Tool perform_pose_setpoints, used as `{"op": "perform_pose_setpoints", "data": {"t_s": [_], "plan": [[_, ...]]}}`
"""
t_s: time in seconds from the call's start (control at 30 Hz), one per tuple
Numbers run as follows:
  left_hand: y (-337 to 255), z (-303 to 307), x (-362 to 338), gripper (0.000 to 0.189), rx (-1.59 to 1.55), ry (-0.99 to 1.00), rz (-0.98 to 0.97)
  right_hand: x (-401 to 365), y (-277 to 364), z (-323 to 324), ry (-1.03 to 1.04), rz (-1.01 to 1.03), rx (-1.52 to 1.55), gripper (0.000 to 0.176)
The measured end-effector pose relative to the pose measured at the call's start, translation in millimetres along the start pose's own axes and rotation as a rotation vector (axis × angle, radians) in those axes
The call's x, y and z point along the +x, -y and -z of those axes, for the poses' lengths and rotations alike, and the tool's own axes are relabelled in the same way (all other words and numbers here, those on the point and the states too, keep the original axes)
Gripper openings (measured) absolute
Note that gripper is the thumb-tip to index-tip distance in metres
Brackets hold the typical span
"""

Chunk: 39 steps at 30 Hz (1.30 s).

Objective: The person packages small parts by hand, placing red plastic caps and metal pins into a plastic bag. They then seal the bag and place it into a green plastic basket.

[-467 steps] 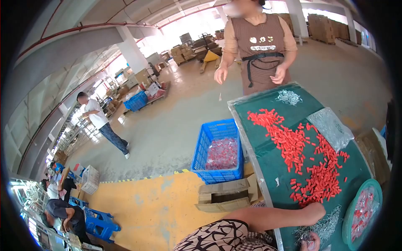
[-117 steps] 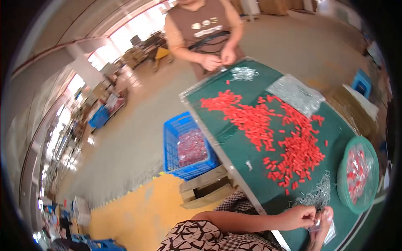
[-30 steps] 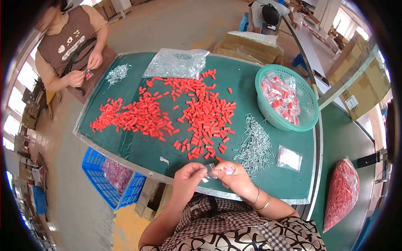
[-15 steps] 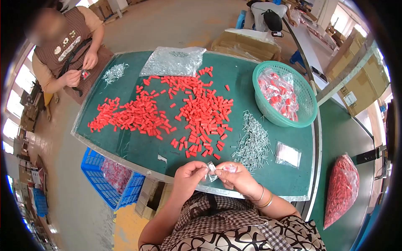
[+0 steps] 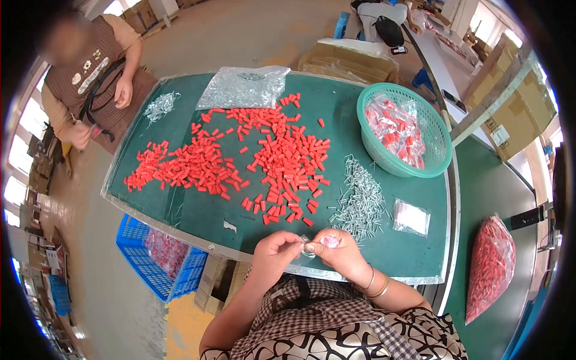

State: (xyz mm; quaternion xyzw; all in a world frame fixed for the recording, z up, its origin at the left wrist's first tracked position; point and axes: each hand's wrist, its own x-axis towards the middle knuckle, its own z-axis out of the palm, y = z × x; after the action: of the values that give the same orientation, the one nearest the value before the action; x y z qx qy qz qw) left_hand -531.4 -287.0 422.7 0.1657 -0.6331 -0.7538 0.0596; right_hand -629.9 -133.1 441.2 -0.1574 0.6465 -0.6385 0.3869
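My left hand [image 5: 275, 254] pinches one side of a small clear plastic bag [image 5: 308, 253] at the table's front edge. Right beside it, my right hand [image 5: 338, 251] grips the other side of the bag, with a pinkish crumpled piece between its curled fingers. The fingertips of both hands nearly meet. Beyond them lie loose red plastic plugs [image 5: 292, 171] in a wide heap. A pile of silver screws [image 5: 362, 201] is just past my right hand, and a flat clear packet [image 5: 411, 218] rests to its right.
A green basket [image 5: 444, 157] of filled bags stands at the back right. A large clear bag [image 5: 240, 89] lies at the table's back. A blue crate [image 5: 137, 249] is below the left edge. A co-worker [image 5: 90, 84] is at the far left.
The fingertips of both hands have come closer together over the small bag. The co-worker's hands have moved apart, one going down and left. The view has shifted slightly.
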Motion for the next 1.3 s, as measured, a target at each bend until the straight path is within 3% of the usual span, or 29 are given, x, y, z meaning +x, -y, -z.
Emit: {"op": "perform_pose_setpoints", "data": {"t_s": [0.2,0.3,0.5,0.8,0.9,1.0,1.13,1.3], "plan": [[-5,-6,0,0.010,-0.061,-0.016,0.037,-1,-2,1,-0.039,0.138,-0.142,0.016],[-5,-5,3,0.009,-0.064,-0.029,0.022,-4,9,3,0.026,-0.062,0.112,0.015],[-4,-1,3,0.007,-0.013,0.029,-0.011,-8,14,13,0.114,-0.246,0.287,0.015],[-11,-1,4,0.006,0.148,0.008,-0.080,-10,16,7,0.041,-0.151,0.081,0.011],[-13,-3,3,0.006,0.165,0.014,-0.104,-5,0,5,-0.015,0.109,-0.115,0.013],[-9,-5,4,0.007,0.117,0.029,-0.089,-5,-2,5,-0.055,0.146,-0.216,0.013],[-8,-4,4,0.008,0.043,0.017,0.016,-1,-7,2,-0.112,0.179,-0.242,0.016],[-6,-4,5,0.008,0.000,-0.019,0.008,2,-15,1,-0.109,0.194,-0.156,0.016]]}}
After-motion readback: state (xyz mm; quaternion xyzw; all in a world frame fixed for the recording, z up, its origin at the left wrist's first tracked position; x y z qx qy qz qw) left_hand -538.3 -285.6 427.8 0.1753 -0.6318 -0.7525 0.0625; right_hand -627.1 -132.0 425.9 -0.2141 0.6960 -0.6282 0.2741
